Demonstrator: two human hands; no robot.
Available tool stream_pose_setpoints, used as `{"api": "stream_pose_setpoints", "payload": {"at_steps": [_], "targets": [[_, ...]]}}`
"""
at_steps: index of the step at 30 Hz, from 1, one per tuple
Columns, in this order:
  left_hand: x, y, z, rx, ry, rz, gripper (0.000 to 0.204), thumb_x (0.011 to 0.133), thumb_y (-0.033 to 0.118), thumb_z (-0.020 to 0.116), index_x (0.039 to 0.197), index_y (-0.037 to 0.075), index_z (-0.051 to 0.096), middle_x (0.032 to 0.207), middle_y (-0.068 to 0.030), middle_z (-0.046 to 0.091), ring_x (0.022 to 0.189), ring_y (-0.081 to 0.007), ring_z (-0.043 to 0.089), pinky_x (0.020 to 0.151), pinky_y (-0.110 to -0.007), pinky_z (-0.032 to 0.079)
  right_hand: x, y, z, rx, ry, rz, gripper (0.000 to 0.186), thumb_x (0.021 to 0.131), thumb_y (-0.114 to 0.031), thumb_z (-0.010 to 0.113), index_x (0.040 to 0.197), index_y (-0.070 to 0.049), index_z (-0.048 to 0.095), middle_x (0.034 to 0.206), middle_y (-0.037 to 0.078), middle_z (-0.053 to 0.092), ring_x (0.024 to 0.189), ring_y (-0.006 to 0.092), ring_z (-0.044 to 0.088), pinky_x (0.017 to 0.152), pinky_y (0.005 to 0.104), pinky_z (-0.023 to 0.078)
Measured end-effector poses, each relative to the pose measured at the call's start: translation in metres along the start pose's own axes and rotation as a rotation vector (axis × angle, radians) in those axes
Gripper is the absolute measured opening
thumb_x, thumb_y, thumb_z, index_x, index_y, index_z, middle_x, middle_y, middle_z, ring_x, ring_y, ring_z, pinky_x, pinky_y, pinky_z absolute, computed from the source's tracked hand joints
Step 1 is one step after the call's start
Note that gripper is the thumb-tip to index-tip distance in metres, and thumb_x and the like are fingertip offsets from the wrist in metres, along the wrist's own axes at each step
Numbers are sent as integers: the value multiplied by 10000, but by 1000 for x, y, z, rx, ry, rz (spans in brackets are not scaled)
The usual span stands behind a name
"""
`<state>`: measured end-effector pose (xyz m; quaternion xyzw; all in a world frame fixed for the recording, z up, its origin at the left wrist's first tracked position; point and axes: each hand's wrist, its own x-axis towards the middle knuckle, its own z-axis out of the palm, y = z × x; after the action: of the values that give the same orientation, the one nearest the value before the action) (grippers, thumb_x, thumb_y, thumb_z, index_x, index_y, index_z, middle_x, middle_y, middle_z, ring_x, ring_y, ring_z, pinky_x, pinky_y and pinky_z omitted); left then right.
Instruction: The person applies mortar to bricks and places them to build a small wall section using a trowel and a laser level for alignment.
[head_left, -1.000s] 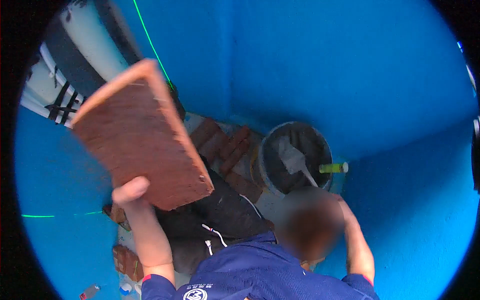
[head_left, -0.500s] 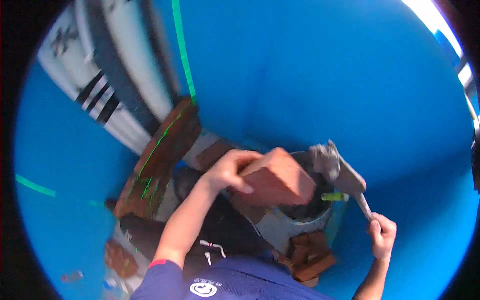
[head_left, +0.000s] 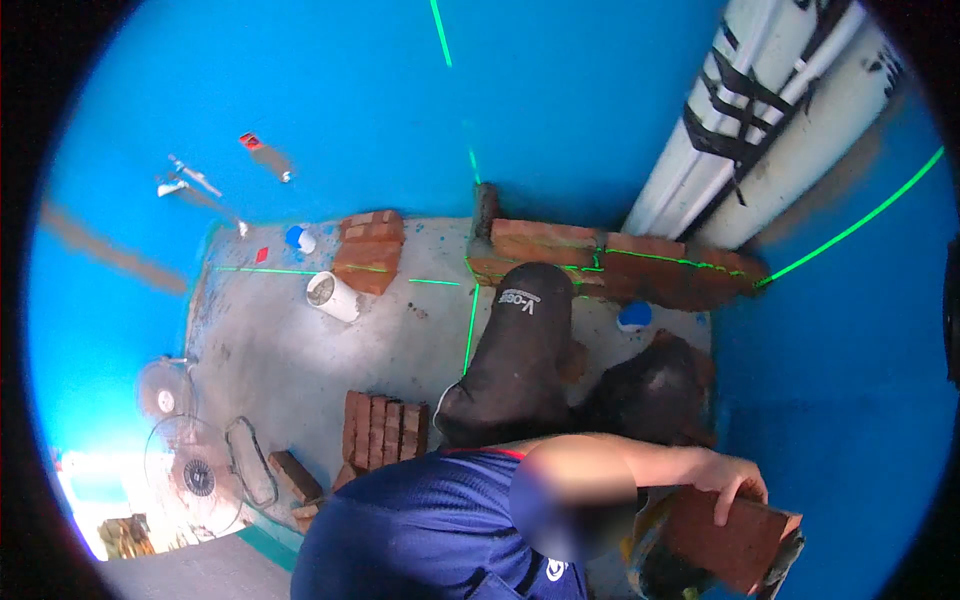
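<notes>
My left hand grips a red brick from above at the lower right. The brick is tilted over a dark bucket, whose rim it partly hides. A grey smear, perhaps mortar, shows by the brick's right end. My right hand is out of view, and so is the trowel. Beyond my bent knees, a low brick wall runs toward the right-hand blue wall, with green laser lines across its face.
White pipes bound with black tape lean behind the brick wall. Brick stacks stand at the back and near my side. A white pipe stub rises from the floor. Standing fans are at the left.
My view has swung round, so the brick wall now lies at the upper right. The left hand still holds the brick, now at the lower right. My right hand and the trowel have left view.
</notes>
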<state>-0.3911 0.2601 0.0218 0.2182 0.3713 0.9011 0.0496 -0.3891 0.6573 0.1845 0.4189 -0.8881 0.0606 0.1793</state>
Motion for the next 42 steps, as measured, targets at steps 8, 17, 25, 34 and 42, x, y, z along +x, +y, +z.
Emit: {"api": "stream_pose_setpoints", "payload": {"at_steps": [8,17,25,34,42], "targets": [[-8,68,-19,277,110,54,778,478,115,840,1196,-1,564,1116,-44,616,1048,-157,553,978,-344,409,30,-21,28,167,-176,367,163,864,-181,653,949,-42,668,702,105,606,579,228,560,546,312,458],[11,47,4,228,230,-64,720,488,23,792,1178,1,589,1070,-45,644,1013,-155,587,953,-319,415,-4,-51,18,586,227,596,292,919,-156,583,1152,20,604,751,47,514,638,127,462,552,260,371],[12,35,17,253,281,-92,687,487,0,765,1155,-9,602,1060,-46,651,980,-161,602,931,-329,440,19,-79,23,303,32,321,318,842,15,619,1159,-12,608,817,127,595,660,221,579,598,286,474],[15,21,6,258,393,-94,670,511,-17,762,1160,-15,594,1081,-57,650,990,-170,604,937,-333,441,18,-76,22,412,-73,428,305,824,-65,665,1125,-30,630,758,101,586,624,217,567,590,295,471],[5,39,2,291,228,-156,701,480,-14,775,1158,-13,596,1070,-50,646,977,-150,598,929,-322,435,54,-51,-19,339,-120,448,245,847,-72,654,1090,-43,645,686,63,514,570,161,477,517,277,390]]}}
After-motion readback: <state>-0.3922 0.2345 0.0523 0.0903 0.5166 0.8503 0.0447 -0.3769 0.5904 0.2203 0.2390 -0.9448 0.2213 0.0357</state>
